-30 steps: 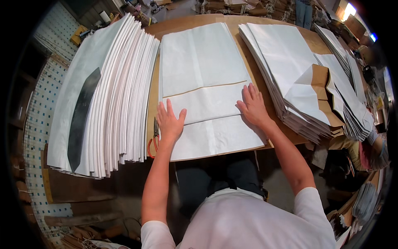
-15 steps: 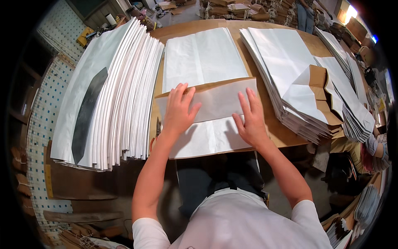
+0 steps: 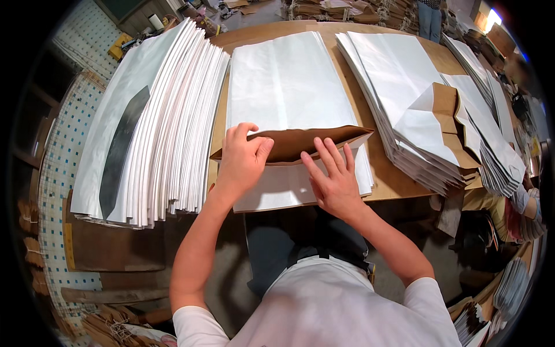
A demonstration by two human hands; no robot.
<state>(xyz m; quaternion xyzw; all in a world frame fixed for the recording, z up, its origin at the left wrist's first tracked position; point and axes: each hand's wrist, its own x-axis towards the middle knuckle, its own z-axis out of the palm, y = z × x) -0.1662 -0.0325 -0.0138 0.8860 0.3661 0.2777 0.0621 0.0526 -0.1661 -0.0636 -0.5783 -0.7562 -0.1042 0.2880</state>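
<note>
A white paper bag (image 3: 283, 81) with a brown inner layer lies on the wooden table, with more white sheets or bags beneath it. Its near end gapes, showing the brown inside (image 3: 295, 144). At the left end of this mouth, my left hand (image 3: 240, 165) is closed on the bag, fingers bent over and thumb on the brown edge. My right hand (image 3: 336, 179) has its fingers spread, with the fingertips at the near lip, right of the middle. Both hands hide parts of the lip.
A tall stack of white bags (image 3: 179, 133) stands on the left, with a dark flat plate (image 3: 124, 153) on it. On the right is another stack (image 3: 399, 75), where one bag's folded brown end (image 3: 448, 118) sticks up. A person (image 3: 429, 23) stands beyond the table.
The bag's raised white end has parted into a wide brown mouth and come nearer me. My left fingers have curled onto its edge; my right hand has shifted slightly left and lower.
</note>
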